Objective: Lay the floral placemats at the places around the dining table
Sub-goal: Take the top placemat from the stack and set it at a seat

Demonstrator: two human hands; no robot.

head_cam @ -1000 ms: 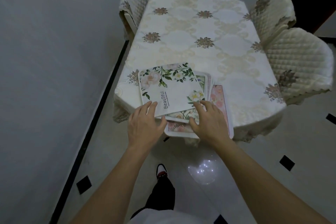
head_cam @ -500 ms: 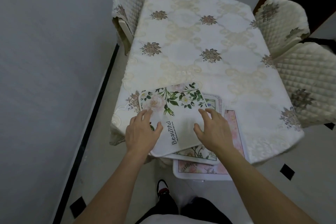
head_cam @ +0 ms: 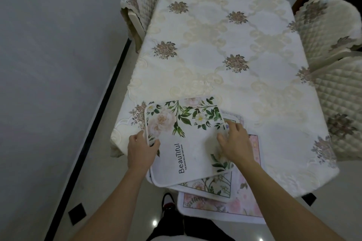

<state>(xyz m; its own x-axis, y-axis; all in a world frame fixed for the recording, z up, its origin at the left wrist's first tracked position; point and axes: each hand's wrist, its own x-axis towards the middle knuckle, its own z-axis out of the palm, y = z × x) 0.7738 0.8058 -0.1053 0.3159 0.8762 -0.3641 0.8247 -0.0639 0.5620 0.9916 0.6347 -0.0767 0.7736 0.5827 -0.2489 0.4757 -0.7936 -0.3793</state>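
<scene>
A stack of floral placemats lies at the near end of the dining table (head_cam: 225, 49). The top placemat (head_cam: 188, 137), white with green leaves and the word "Beautiful", is askew over a second floral placemat (head_cam: 211, 186) and a pink one (head_cam: 241, 209); both lower mats overhang the table's near edge. My left hand (head_cam: 142, 150) pinches the top mat's left edge, thumb on top. My right hand (head_cam: 236, 144) rests on the mat's right side with curled fingers at its right edge.
Quilted cream chairs stand at the table's right side (head_cam: 333, 25), (head_cam: 344, 103), one at the far left (head_cam: 139, 4) and one at the far end. A grey wall (head_cam: 49, 64) runs close along the left. Glossy tiled floor (head_cam: 94, 191) lies below.
My left hand has shifted from lying on the top mat to pinching its left edge. My head has come closer to the table.
</scene>
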